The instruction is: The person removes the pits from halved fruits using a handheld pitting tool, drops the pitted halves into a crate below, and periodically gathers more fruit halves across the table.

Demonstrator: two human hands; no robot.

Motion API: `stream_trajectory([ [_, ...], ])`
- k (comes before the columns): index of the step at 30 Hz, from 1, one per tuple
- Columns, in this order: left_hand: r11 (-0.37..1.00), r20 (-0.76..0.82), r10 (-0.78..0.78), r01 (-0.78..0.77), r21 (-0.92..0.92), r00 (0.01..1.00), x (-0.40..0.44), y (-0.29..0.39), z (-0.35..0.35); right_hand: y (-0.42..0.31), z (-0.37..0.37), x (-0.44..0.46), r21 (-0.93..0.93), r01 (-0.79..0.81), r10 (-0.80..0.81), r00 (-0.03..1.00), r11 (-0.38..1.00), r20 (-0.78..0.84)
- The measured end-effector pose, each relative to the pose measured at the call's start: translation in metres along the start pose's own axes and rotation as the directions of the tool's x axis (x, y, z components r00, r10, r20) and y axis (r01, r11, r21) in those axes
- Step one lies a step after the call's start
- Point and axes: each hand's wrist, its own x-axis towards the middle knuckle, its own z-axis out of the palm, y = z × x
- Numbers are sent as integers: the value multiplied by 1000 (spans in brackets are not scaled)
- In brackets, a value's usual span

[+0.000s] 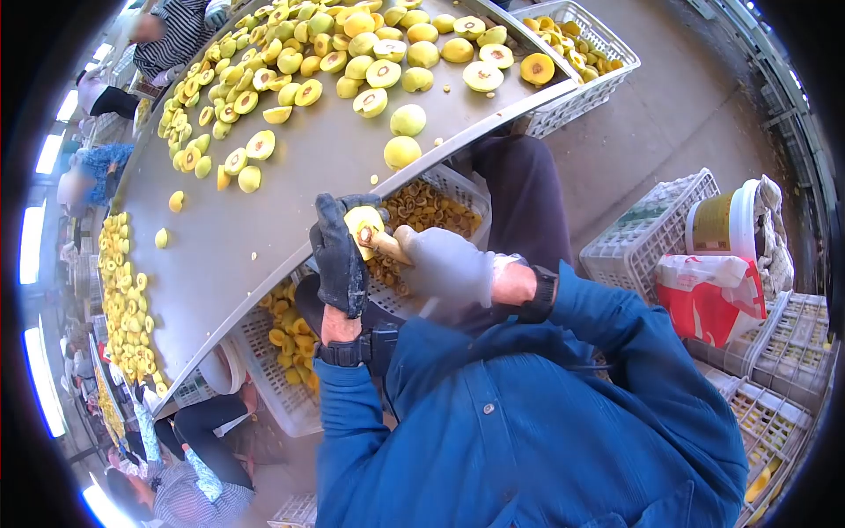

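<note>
My left hand (338,268), in a dark glove, is closed around a yellow peach half (356,217) with its cut side and brown pit area turned toward my right hand. My right hand (451,271), in a pale grey glove, grips a wooden-handled pitting tool (389,247). The tool's tip meets the middle of the peach half; its working end is hidden in the fruit. Both hands are just off the edge of a metal table (255,207). Below them stands a crate (480,204) of brown pits and scraps.
Many cut peaches (308,44) lie across the table's far side. A white crate (620,70) of peach halves stands beyond its end, another crate (264,378) near my left forearm. Stacked crates (634,220), a bucket (746,220) and a red-white bag (709,299) are at right. Co-workers sit along the left.
</note>
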Motion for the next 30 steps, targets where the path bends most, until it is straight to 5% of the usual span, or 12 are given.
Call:
stream_trajectory([
  [4,984,-176,79,-105,-144,981,3,-4,21,0,-2,-2,237,30,-19,999,971,-48],
  [6,971,-255,157,-196,-136,954,-2,-14,25,-8,-5,-7,428,-85,49,994,900,95],
  [7,986,-211,119,-141,-90,970,-4,-17,21,-10,-5,-10,511,-154,72,982,846,176],
  [11,996,258,-7,-16,87,966,7,-10,-11,3,-11,-15,240,-96,49,979,966,196],
  [14,957,-111,89,-116,-265,990,0,0,19,-19,-22,-20,560,-300,139,940,772,311],
  [15,961,-256,128,-184,-208,958,-10,0,31,-26,-24,-21,616,-405,151,894,676,422],
  [18,973,-242,-53,-5,-230,969,-18,-7,22,-16,12,-24,570,-226,110,967,790,230],
  [22,977,-264,43,-96,-191,964,-15,-1,20,-27,-2,-18,382,-159,102,981,910,165],
  [24,980,-142,46,-72,-183,989,-13,-1,15,-31,-11,-20,508,-159,61,977,847,205],
  [27,997,155,64,-57,-49,986,-7,-1,-5,-30,-25,-23,211,-97,47,972,973,230],
  [29,993,330,55,-87,84,942,3,7,-12,-28,-19,-26,270,-88,39,983,959,181],
  [30,994,240,101,-88,-64,965,3,7,-8,-29,-17,-25,298,-71,26,988,952,153],
])
